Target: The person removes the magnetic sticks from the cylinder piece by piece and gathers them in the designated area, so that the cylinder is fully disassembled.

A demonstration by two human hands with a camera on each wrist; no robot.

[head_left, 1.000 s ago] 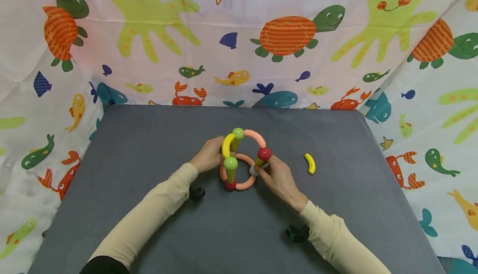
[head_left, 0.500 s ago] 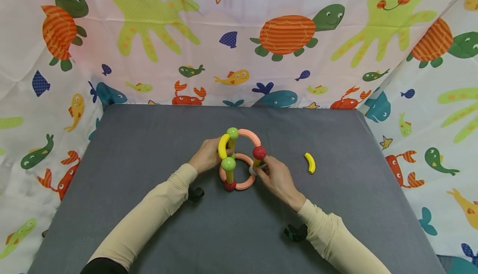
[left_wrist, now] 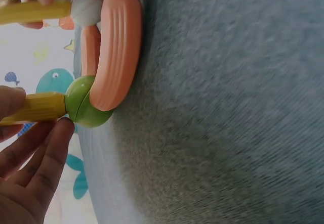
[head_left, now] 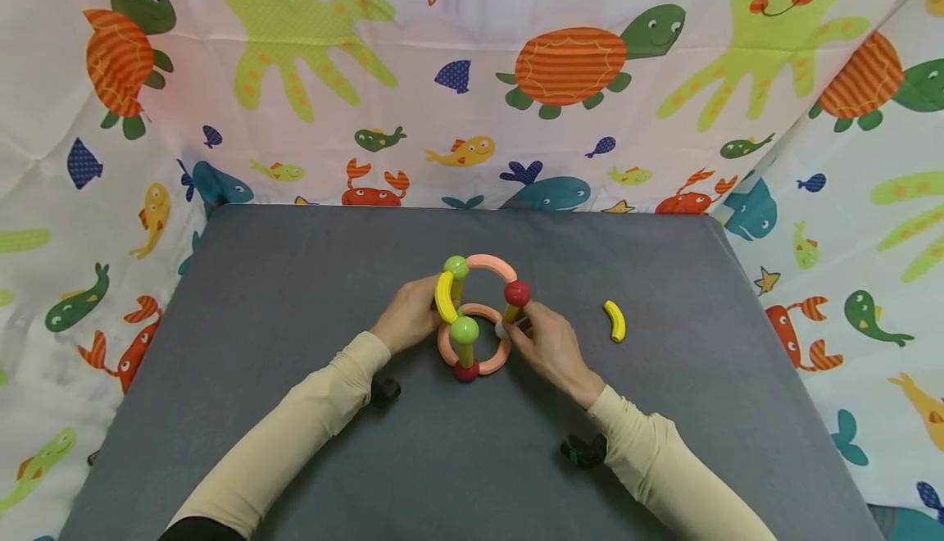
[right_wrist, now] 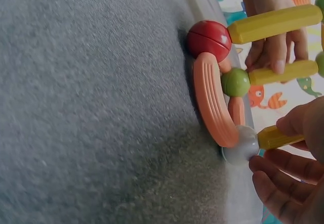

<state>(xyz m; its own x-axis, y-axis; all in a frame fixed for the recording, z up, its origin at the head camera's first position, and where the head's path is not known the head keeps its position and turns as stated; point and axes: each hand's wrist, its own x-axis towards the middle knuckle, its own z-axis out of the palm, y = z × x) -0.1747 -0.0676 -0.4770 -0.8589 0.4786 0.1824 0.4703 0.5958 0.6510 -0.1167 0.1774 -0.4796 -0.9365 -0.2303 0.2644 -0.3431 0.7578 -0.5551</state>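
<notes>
The frame (head_left: 483, 310) stands on the surface (head_left: 472, 459) between both grips. The left grip (head_left: 408, 311) pinches the rear rod (left_wrist: 38, 107); the right grip (head_left: 549, 344) pinches the right rod (right_wrist: 276, 137), above the grey ball (right_wrist: 240, 148). The upper ring has a gap between the front green ball (head_left: 464, 330) and the red ball (head_left: 518, 293); the front rod (head_left: 465, 355) is therefore braced at the top by the yellow arc (head_left: 446, 297) alone. Uneven pull by the grips may rack the frame, tilt that rod and release the arc. Joint seating cannot be judged clearly from these views. The loose arc (head_left: 614, 321) lies beyond the right grip, where a careless sweep could displace it.
</notes>
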